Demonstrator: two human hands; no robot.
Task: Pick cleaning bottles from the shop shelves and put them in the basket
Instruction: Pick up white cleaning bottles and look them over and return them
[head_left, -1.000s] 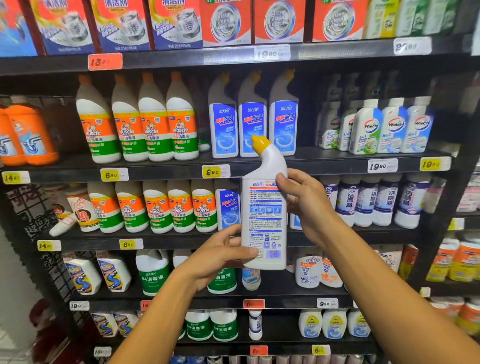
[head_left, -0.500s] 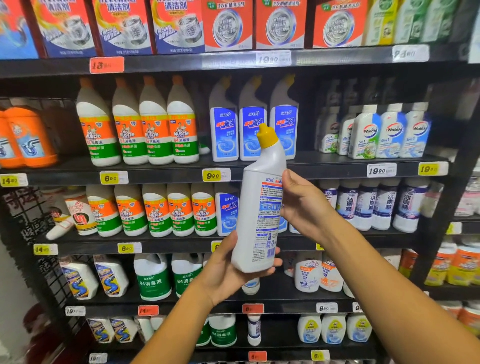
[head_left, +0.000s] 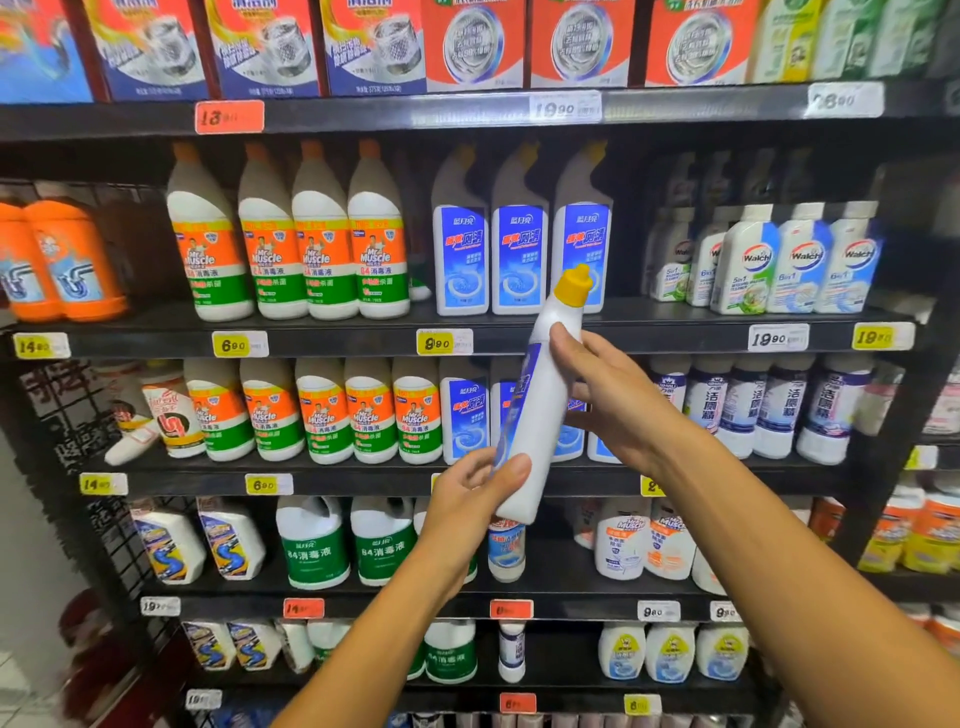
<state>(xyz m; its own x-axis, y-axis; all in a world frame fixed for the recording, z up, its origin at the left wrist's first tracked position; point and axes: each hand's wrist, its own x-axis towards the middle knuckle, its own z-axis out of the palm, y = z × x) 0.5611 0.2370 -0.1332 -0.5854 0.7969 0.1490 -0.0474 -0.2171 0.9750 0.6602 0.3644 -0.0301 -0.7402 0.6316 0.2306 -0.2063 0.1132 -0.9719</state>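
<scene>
A white toilet-cleaner bottle (head_left: 540, 415) with a yellow cap is held up in front of the shelves, tilted with its cap to the upper right and its narrow side toward me. My left hand (head_left: 467, 499) grips its lower end from the left, thumb across the front. My right hand (head_left: 613, 400) wraps the upper body from the right. Matching blue-labelled bottles (head_left: 519, 260) stand on the shelf behind. No basket is in view.
Black shop shelves (head_left: 649, 332) fill the view. Orange-and-green Mr Muscle bottles (head_left: 291, 260) stand left of centre, orange drain-cleaner bottles (head_left: 62, 260) far left, Walch bottles (head_left: 800, 265) right, green 84 disinfectant jugs (head_left: 343, 545) lower down, boxes (head_left: 472, 47) on top.
The bottle has been turned about its long axis, from back label facing me to its narrow side, and tilted further right. Both hands stayed on it.
</scene>
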